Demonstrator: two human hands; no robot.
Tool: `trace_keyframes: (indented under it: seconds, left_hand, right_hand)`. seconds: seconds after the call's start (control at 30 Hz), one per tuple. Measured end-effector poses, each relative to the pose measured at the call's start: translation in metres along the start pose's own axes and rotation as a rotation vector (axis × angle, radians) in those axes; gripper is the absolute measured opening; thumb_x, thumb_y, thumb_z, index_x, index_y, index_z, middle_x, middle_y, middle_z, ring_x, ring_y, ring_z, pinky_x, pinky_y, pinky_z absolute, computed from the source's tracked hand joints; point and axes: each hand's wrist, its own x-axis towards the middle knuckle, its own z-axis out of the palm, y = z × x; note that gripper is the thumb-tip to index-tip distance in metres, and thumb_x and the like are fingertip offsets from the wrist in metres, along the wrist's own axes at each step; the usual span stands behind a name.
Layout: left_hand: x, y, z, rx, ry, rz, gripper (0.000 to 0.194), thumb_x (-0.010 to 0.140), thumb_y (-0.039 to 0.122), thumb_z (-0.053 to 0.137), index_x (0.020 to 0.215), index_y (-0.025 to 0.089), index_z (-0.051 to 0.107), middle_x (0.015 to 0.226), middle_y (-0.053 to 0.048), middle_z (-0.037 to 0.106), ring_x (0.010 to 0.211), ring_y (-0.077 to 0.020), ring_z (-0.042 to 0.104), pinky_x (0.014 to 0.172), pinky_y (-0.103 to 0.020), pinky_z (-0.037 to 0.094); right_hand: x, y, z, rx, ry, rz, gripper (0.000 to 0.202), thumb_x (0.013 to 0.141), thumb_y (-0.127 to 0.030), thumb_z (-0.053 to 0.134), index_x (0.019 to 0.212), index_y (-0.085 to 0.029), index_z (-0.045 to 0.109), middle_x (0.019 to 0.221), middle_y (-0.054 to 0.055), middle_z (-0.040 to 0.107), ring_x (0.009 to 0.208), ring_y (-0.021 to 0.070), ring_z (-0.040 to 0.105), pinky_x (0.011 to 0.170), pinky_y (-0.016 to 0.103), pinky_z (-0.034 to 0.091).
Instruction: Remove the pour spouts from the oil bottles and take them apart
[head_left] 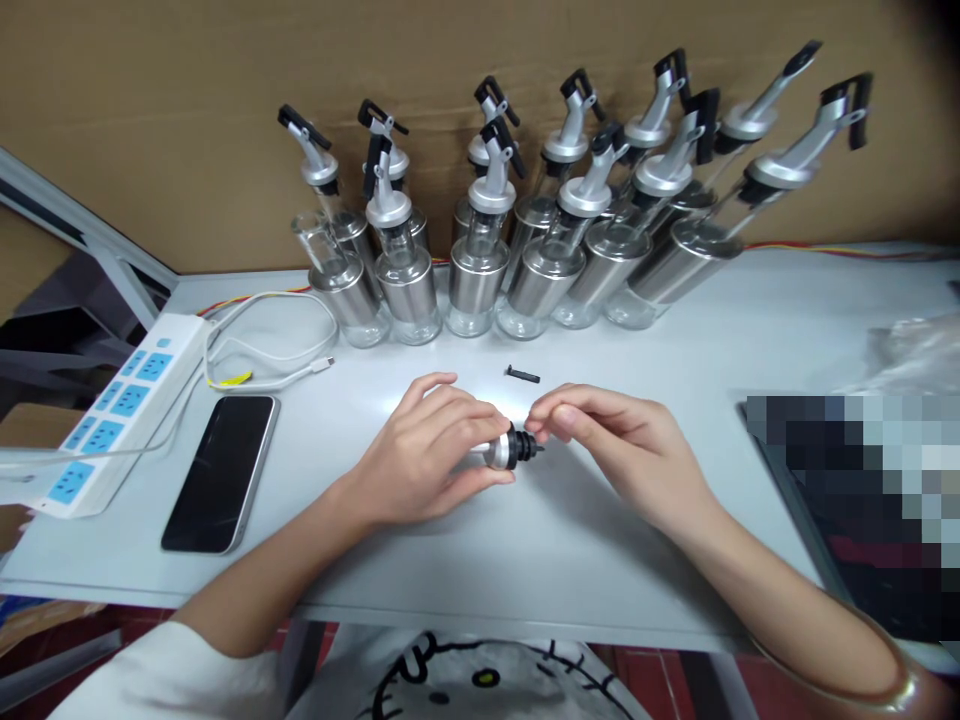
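A silver pourer top with a black ribbed stopper [517,447] lies sideways in my left hand [435,450], its stopper end pointing right. The fingers of that hand wrap over its silver collar. Just right of the stopper, my right hand [622,440] has thumb and forefinger pinched together; whatever is between them, if anything, is too small to make out. A small black lever piece [523,374] lies on the table above both hands. Behind it stand several glass bottles with steel bands [480,275], nearly all topped with silver and black pourers. The leftmost front bottle [349,290] has no pourer.
On the left are a white power strip [112,420], a coiled white cable [274,385] and a black phone [221,475]. A dark, partly pixelated flat object [817,500] and clear plastic wrap [919,355] lie on the right. A cardboard wall [187,120] rises behind the grey table [420,575].
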Motion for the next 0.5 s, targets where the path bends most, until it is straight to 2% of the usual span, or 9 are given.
trace_keyframes:
  seconds: [0.2,0.5]
  left_hand:
    - [-0.0012,-0.0017,0.0014,0.033,0.022,-0.003,0.024,0.093,0.037,0.056,0.107,0.017,0.05,0.095,-0.007,0.072,0.086,-0.0169,0.066,0.096,-0.042,0.043]
    - [-0.0014,-0.0019,0.0022,0.024,0.044,-0.024,0.026,0.09,0.035,0.061,0.106,0.017,0.051,0.095,-0.007,0.072,0.084,-0.0164,0.067,0.096,-0.042,0.043]
  right_hand:
    - [0.0048,0.0023,-0.0039,0.257,-0.014,0.178,0.025,0.077,-0.045,0.074,0.085,-0.022,0.076,0.07,0.003,0.07,0.063,0.014,0.06,0.061,0.027,0.05]
    - [0.0082,-0.0059,-0.0037,0.388,-0.001,0.332,0.022,0.063,-0.039,0.085,0.07,-0.021,0.074,0.064,0.002,0.068,0.054,0.0102,0.058,0.049,0.021,0.047]
